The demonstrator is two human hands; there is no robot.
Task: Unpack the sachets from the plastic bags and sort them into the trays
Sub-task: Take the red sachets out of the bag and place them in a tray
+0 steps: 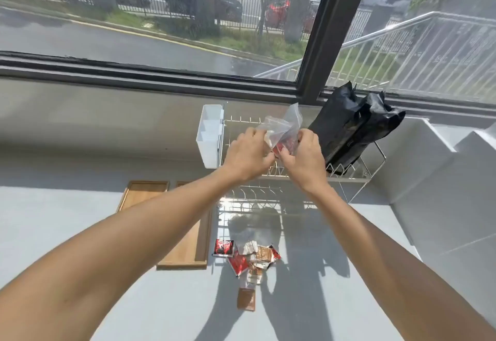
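Both hands, left hand and right hand, pinch plastic bag over rack; sachets probably loose below.

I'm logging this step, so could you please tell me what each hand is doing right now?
Left hand: grips the clear plastic bag.
Right hand: pinches the same bag's other side.
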